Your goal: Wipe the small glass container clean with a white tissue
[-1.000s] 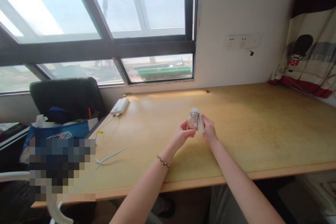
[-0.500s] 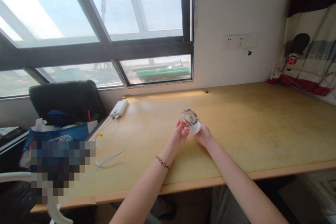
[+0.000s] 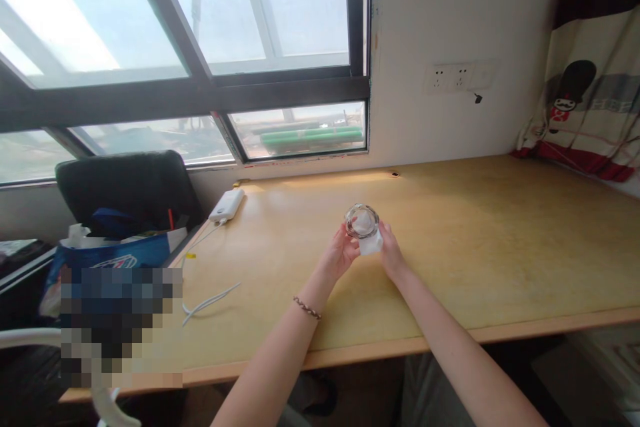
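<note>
Over the table (image 3: 490,240), between its front and back edges, the left hand (image 3: 340,257) and right hand (image 3: 393,255) hold a clear glass dish (image 3: 358,221), white tissue (image 3: 371,245) at the right fingers; a loosened grip could let the smooth glass slip and chip.

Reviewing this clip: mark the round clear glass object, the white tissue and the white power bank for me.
Round clear glass object (image 3: 361,207): head view, far edge of its rim.
White tissue (image 3: 371,245): head view, lower part showing below the glass.
White power bank (image 3: 228,205): head view, middle of its top face.
</note>
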`<control>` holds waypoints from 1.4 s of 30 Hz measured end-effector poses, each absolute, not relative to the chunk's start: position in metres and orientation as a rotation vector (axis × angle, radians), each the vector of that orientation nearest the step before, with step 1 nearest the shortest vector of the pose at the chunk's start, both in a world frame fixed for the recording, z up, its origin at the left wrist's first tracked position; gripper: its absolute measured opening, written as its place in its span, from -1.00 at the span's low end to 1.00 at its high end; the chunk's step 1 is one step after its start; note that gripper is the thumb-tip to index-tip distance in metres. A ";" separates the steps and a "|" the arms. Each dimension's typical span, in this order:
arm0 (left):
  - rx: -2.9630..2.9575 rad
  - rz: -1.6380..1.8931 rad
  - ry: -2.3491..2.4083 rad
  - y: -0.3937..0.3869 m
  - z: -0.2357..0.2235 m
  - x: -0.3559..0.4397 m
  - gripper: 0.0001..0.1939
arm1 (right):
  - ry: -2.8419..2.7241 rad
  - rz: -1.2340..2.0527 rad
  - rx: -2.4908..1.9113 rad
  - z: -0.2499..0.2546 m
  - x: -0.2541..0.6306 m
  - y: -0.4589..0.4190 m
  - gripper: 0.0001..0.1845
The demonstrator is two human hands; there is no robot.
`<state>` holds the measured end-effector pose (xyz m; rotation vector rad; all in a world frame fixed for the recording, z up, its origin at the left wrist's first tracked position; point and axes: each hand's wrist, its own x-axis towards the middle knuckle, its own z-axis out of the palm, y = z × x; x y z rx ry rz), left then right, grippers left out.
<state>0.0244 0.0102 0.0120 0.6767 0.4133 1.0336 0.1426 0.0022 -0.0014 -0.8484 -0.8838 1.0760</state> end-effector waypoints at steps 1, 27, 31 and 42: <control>0.668 1.033 0.400 0.011 0.013 0.023 -0.56 | -0.878 1.052 -0.857 -0.002 0.143 0.003 -0.61; 0.599 1.057 0.485 0.009 0.001 0.031 -0.79 | -0.592 1.300 -0.541 0.014 0.153 -0.003 -0.90; 0.762 1.063 0.527 -0.002 0.002 0.040 -0.69 | -0.640 1.313 -0.572 0.012 0.147 -0.006 -0.92; 0.790 1.319 0.618 0.001 0.013 0.034 -0.69 | -0.669 1.382 -0.667 0.005 0.137 -0.004 -0.82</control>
